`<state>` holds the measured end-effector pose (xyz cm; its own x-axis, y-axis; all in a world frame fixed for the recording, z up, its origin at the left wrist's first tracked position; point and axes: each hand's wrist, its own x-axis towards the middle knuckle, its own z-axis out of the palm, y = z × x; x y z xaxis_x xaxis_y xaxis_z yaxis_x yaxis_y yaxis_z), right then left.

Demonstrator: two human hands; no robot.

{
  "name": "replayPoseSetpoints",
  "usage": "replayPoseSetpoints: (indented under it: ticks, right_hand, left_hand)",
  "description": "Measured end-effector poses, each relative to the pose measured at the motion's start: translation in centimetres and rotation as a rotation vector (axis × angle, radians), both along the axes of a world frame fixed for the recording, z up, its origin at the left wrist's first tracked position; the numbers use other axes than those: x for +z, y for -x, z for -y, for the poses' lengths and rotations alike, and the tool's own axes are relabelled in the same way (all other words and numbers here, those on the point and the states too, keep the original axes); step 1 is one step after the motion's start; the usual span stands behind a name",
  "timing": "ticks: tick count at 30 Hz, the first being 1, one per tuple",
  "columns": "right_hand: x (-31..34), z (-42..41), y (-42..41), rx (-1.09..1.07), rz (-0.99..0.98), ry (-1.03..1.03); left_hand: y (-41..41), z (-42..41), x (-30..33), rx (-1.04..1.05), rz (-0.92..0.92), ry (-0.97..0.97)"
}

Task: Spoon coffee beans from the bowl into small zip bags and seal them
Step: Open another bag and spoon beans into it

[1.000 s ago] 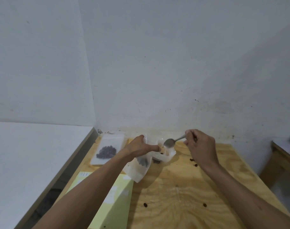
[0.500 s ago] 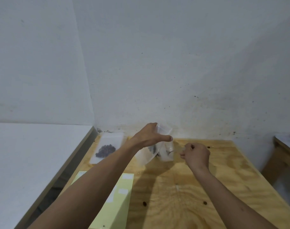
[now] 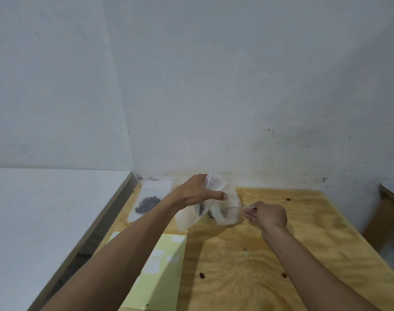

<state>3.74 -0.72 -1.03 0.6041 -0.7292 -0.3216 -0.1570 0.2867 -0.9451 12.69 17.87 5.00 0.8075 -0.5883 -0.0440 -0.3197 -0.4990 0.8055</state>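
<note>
Two pale grey walls (image 3: pixel 236 86) are seen meeting in a corner, marked with small dark specks. A plywood desk (image 3: pixel 303 232) is set against them. A white surface (image 3: pixel 45 209) lies alongside at left; another wooden edge (image 3: pixel 391 198) is glimpsed at right.

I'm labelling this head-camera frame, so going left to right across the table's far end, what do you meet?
Filled zip bag lying flat → left hand → open zip bag it holds → right hand gripping the spoon → stray coffee bean.
</note>
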Motion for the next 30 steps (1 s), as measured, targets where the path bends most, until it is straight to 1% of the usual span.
replayPoseSetpoints:
  ticks: [2,6,9,13,16,19,23,27,30]
  right_hand:
    - [0.2,0.5,0.2,-0.009,0.016,-0.018]
    - [1.3,1.4,0.6,0.002,0.046,0.024]
    - [2.4,1.9,0.7,0.014,0.049,0.062]
    - [3.5,2.7,0.5,-0.001,0.074,0.088]
    - [4.1,3.1,0.4,-0.004,0.077,0.099]
    - [4.5,3.3,0.5,0.006,0.064,0.100]
    - [4.2,3.7,0.6,-0.001,0.064,0.091]
    - [5.0,4.3,0.5,-0.008,0.117,0.078]
    - [6.5,4.3,0.2,-0.011,0.163,0.085]
  left_hand:
    - [-0.2,-0.8,-0.3,0.011,-0.037,0.026]
    - [-0.6,-1.8,-1.5,0.040,-0.070,0.081]
    - [-0.6,-2.0,-2.5,0.068,-0.101,0.087]
    - [-1.2,-1.8,-3.8,0.093,-0.033,0.039]
    - [-1.2,-1.7,-4.1,0.091,-0.002,0.037]
    - [-0.8,-1.6,-4.0,0.072,-0.041,0.068]
    - [-0.4,-1.5,-4.1,0.075,-0.035,0.062]
    - [0.0,-1.6,-4.0,0.048,0.027,0.020]
    - [0.6,-1.5,-3.6,0.088,0.106,-0.054]
